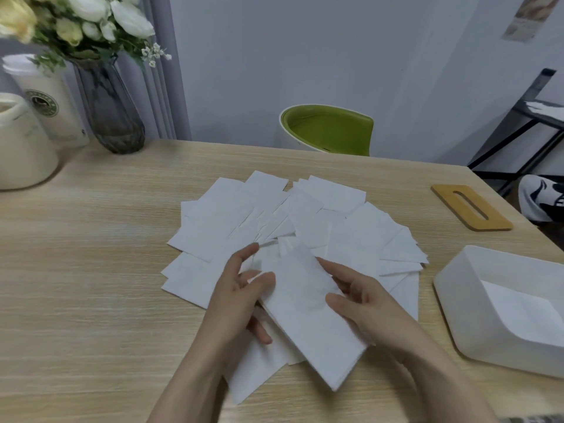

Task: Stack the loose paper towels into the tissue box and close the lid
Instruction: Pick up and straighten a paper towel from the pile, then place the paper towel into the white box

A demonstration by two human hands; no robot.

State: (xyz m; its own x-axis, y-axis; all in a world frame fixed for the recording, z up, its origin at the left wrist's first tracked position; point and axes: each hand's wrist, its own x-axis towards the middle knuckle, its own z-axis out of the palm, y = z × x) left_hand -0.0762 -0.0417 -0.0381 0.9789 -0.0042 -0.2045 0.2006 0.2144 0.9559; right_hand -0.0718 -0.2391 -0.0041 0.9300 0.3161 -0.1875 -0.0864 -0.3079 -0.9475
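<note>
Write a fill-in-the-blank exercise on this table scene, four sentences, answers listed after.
1. Both hands, left hand and right hand, hold a small stack of ____ paper towels.
2. The tissue box stands open at the ____ edge of the table.
3. The wooden lid lies ____ the box, on the table.
4. The vase holds ____.

Answers: white; right; off; flowers

Both forearms reach forward side by side. The left hand and the right hand face each other, fingers curled, gripping one paper towel between them.
</note>
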